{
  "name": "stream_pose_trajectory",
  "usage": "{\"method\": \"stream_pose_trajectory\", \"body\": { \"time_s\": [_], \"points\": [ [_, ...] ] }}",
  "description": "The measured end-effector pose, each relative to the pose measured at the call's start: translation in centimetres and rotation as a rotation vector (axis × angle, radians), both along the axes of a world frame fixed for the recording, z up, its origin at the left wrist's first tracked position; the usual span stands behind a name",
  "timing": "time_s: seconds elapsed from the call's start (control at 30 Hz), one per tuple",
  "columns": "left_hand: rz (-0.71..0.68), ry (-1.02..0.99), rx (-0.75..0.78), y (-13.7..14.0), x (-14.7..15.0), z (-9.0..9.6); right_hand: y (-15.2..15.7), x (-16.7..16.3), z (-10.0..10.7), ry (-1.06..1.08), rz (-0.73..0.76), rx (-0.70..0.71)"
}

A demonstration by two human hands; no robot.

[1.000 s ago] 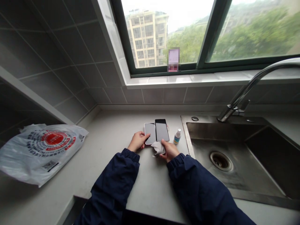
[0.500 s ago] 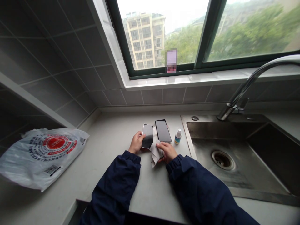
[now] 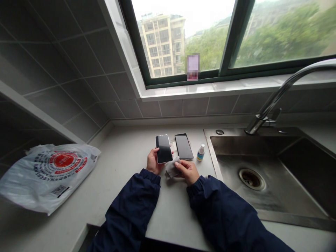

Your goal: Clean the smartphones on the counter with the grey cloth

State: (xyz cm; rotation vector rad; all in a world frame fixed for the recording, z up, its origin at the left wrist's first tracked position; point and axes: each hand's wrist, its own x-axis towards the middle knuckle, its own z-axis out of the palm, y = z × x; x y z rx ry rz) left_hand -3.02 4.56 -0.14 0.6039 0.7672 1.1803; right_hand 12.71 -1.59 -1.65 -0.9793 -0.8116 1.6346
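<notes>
My left hand [image 3: 154, 161] is closed around a smartphone [image 3: 163, 148] with a dark screen and light edges, its screen facing up. Fingertips show along the phone's right side. Pinched in my right hand [image 3: 188, 170] is a pale grey cloth [image 3: 172, 169], close to the phone's lower corner; whether it touches the phone I cannot tell. Just beyond the cloth a second phone [image 3: 183, 146], black-edged with a greyish screen, lies on the counter. Something pale and partly covered lies between the two phones. To the right stands a small white-capped bottle [image 3: 201, 153] with a blue and yellow label.
A steel sink [image 3: 210, 154] with a tall curved faucet [image 3: 271, 96] is set in the counter [image 3: 126, 189] on the right. On the left lies a white plastic bag [image 3: 49, 175] with red print. Behind the counter are a tiled wall and a window [image 3: 181, 82].
The phone in my left hand has been tilted and raised slightly, with the thumb now at its left edge. My right hand's cloth is more bunched up beneath the fingers.
</notes>
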Motion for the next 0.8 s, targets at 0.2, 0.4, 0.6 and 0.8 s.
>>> {"method": "stream_pose_trajectory", "body": {
  "time_s": [0.2, 0.4, 0.6, 0.8],
  "points": [
    [-0.032, -0.075, -0.006, -0.2, 0.3, 0.2, -1.4, -0.8, 1.2, -0.066, -0.119, 0.136],
    [-0.056, -0.076, -0.012, 0.2, 0.2, 0.2, -1.9, 0.1, 2.3, -0.272, -0.309, 0.248],
    [-0.084, -0.032, 0.078, -0.3, 1.2, 0.0, -2.0, -0.1, 1.1, -0.776, -0.245, 0.750],
    [-0.140, 0.041, 0.061, -0.8, 1.6, 0.2, -2.0, -0.8, 0.1, -1.111, -0.020, 1.038]
  ]
}}
